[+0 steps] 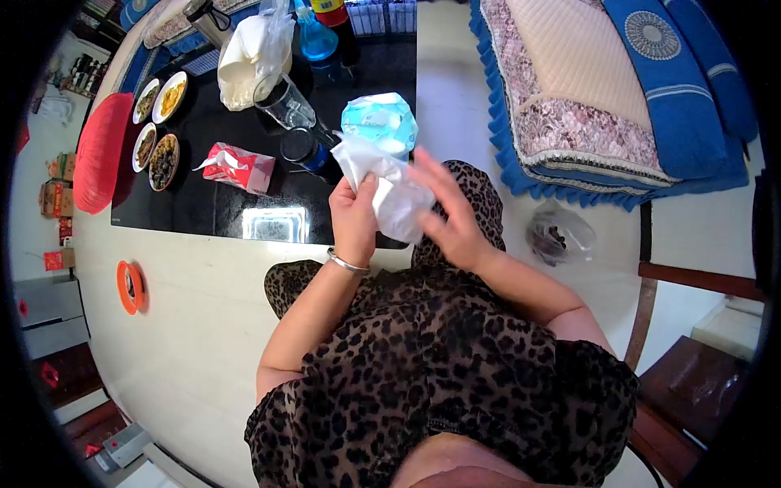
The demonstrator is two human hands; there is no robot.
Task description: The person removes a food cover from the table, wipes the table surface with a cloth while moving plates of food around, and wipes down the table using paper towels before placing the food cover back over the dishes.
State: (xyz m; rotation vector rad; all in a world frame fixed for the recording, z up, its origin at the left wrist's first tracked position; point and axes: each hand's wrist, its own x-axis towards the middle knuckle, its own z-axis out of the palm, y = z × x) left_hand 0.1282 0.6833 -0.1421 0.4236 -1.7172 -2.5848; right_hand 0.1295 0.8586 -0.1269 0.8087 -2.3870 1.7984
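Observation:
A crumpled white tissue is held up in front of my body, just over the near edge of the black table. My left hand, with a silver bangle at the wrist, pinches it, thumb on top. My right hand is at the tissue's right side, fingers spread and slightly blurred, its thumb overlapping the lower edge. Right behind the tissue lies a blue-and-white tissue pack. A dark-lidded jar and a clear glass pitcher stand close to my left hand.
On the black table are several plates of food, a red tissue box, a white plastic bag and a blue bottle. A red stool stands left, a sofa right. A clear bag sits on the floor.

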